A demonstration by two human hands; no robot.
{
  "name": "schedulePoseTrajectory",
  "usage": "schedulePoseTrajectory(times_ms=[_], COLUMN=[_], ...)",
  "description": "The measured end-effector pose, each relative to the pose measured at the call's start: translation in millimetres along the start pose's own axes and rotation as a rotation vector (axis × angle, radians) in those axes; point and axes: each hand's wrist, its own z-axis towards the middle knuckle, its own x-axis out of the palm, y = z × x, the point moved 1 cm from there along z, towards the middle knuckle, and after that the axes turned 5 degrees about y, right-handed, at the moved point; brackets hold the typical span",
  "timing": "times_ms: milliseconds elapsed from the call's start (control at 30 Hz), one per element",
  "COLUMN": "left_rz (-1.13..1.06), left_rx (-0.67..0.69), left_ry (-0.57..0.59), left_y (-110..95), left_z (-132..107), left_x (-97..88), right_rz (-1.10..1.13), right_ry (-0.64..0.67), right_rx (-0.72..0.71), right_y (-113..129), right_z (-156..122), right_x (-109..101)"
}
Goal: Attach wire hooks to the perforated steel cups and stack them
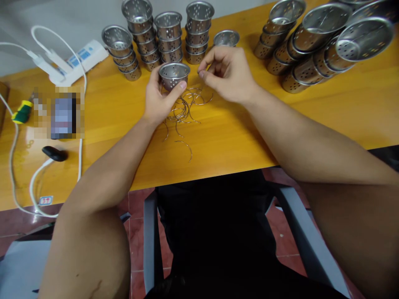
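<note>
My left hand [156,100] is closed round a small perforated metal cup [173,77], held upright by its side with the thumb at the front and the mouth facing up. To the right of that cup, my right hand [232,74] has thumb and forefinger brought together in a pinch. Whatever lies between those fingertips is too small to make out. Below both hands, a loose pile of thin curved metal wires [184,112] lies on the wooden table [218,145]. One curved wire [188,150] rests apart, closer to the table's front edge.
Stacks of perforated cups [146,39] stand behind my hands, and taller leaning stacks [311,62] are at the right. A white power strip [84,62] with cables, a yellow-green tool handle [22,112], a blurred phone-like device [64,118] and a black object [54,153] are at left.
</note>
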Motion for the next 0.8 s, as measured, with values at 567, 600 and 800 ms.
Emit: schedulePoseTrajectory(times_ms=[567,600,800], left_rz=[-0.060,-0.075,-0.109], left_rx=[0.168,0.176,0.145], left_ry=[-0.004,-0.014,0.037], left_y=[-1.1,3.0,6.3], left_z=[-4.5,-3.8,-4.5], left_x=[4.9,5.9,5.7], right_rz=[0.062,0.071,0.032], right_ry=[-0.232,-0.245,-0.253], right_rx=[-0.252,-0.272,-0.319], right_y=[-35.6,-39.5,-43.8], right_z=[16.8,18.9,18.5], right_x=[1.1,2.0,2.5])
